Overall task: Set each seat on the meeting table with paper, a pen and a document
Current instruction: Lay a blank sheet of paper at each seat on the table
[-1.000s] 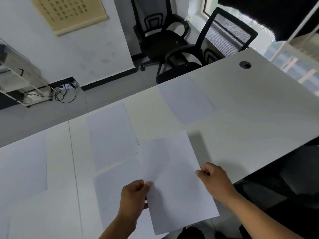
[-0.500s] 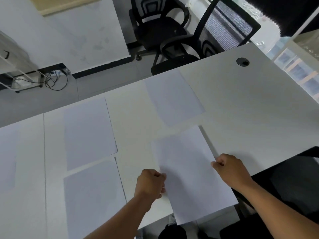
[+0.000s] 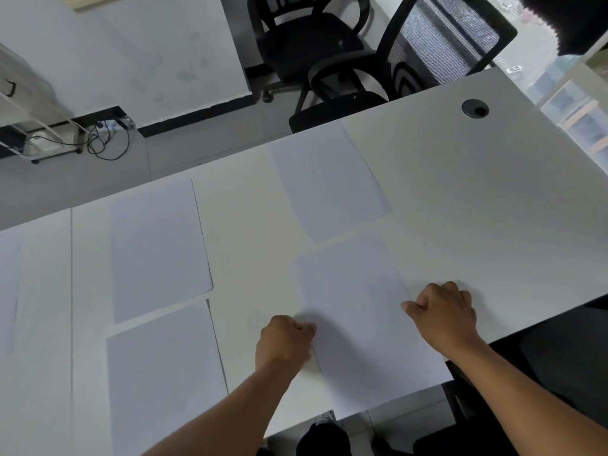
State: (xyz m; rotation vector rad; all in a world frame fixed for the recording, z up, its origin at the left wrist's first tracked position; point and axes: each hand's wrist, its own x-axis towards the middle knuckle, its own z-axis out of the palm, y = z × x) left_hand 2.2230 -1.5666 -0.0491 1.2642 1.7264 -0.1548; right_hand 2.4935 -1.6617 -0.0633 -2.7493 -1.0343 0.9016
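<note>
A white sheet of paper (image 3: 358, 317) lies on the white meeting table (image 3: 477, 199) near its front edge, its near end overhanging the edge a little. My left hand (image 3: 283, 340) pinches the sheet's left edge with curled fingers. My right hand (image 3: 444, 311) pinches its right edge, thumb on top. Three more blank sheets lie flat on the table: one straight behind (image 3: 329, 182), one at the far left-centre (image 3: 158, 248), one at the near left (image 3: 161, 380). A further sheet shows at the left border (image 3: 8, 291). No pen is in view.
Two black office chairs stand beyond the table's far side, a mesh-backed one (image 3: 437, 47) and another behind it (image 3: 306, 37). A round cable hole (image 3: 474, 108) sits in the table's far right. Cables and a white rack (image 3: 49, 139) are on the floor at the left.
Both hands have carried the sheet rightward and lowered it from mid-air onto the table, in front of the far sheet. The camera has tilted and turned along with it.
</note>
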